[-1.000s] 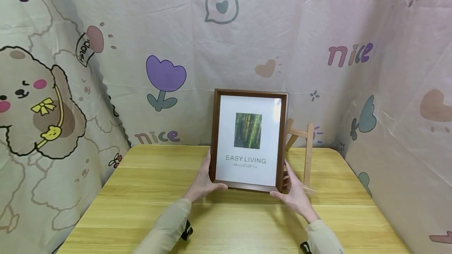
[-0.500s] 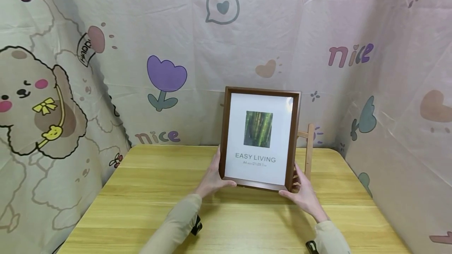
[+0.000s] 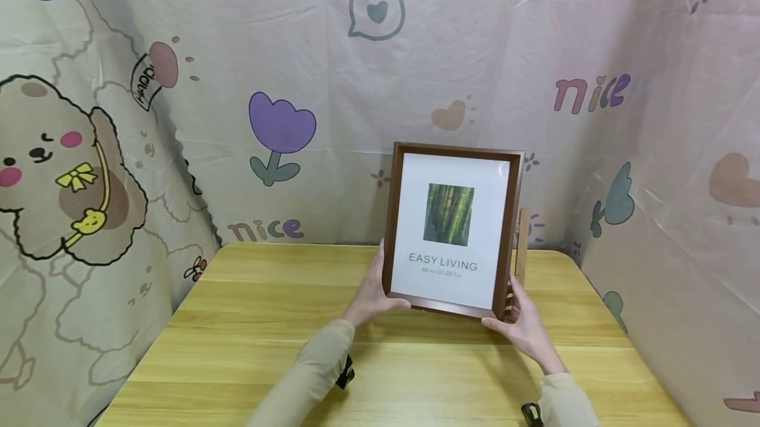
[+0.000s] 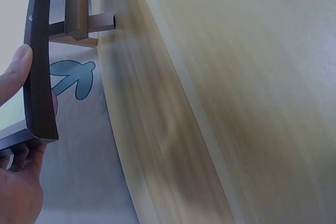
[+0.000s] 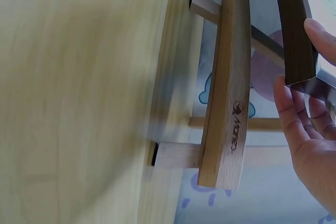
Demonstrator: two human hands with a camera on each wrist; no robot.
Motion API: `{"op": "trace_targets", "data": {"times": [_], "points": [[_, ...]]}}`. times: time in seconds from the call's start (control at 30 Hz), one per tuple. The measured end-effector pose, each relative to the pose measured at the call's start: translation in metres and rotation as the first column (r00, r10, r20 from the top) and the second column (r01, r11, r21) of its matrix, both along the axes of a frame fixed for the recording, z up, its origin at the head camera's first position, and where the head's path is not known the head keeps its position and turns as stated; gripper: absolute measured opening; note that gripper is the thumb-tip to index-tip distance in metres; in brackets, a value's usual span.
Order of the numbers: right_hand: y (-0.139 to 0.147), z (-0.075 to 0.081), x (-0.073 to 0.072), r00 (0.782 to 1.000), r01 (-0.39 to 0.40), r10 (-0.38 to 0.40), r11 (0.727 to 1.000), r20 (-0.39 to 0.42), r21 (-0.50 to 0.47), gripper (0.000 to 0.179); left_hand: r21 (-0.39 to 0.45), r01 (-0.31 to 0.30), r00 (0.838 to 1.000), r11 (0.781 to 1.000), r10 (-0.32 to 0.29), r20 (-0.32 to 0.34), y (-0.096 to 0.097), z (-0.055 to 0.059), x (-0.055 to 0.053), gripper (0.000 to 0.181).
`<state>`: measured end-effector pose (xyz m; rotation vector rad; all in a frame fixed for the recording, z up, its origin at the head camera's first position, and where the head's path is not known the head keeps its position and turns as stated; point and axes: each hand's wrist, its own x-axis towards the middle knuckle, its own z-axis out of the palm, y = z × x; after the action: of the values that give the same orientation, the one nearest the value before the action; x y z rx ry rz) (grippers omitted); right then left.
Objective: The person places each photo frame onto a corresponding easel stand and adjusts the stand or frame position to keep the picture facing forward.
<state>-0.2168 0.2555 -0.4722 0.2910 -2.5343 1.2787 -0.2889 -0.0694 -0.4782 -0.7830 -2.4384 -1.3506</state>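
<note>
A brown picture frame (image 3: 452, 229) with a bamboo print and the words "EASY LIVING" is held up off the table, leaning slightly. My left hand (image 3: 374, 292) grips its lower left corner, thumb in front along the bottom edge. At the lower right corner my right hand (image 3: 525, 328) grips it likewise, fingers behind and beneath. Behind the frame stands a small wooden easel (image 3: 522, 242), mostly hidden in the head view. The right wrist view shows the easel's lower ledge (image 5: 226, 93), with a visible gap between it and the frame.
The wood-grain table (image 3: 267, 321) extends on both sides of the frame. A printed cloth (image 3: 368, 77) with cartoon figures and flowers hangs behind it, and similar cloth covers the left and right sides.
Both hands have carried the picture frame to the right and slightly upward. It now covers most of the easel, which showed more before.
</note>
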Motion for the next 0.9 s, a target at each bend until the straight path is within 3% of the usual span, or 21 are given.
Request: {"op": "trace_targets", "data": {"times": [0.43,0.63,0.9], "points": [[0.018,0.002,0.001,1.000,-0.006,0.006,1.000,0.012,-0.022,0.112,0.022,0.006,0.999,1.000,-0.007,0.043,0.024,-0.001,-0.006,0.142],[0.023,0.000,0.001,0.998,-0.014,0.012,1.000,-0.055,-0.027,0.112,0.036,-0.009,0.994,0.999,0.005,0.109,0.034,-0.001,-0.007,0.137],[0.032,-0.005,0.000,0.991,-0.010,0.008,1.000,-0.137,-0.009,0.112,0.004,-0.019,0.995,1.000,0.018,0.103,0.047,0.003,-0.008,0.131]]}}
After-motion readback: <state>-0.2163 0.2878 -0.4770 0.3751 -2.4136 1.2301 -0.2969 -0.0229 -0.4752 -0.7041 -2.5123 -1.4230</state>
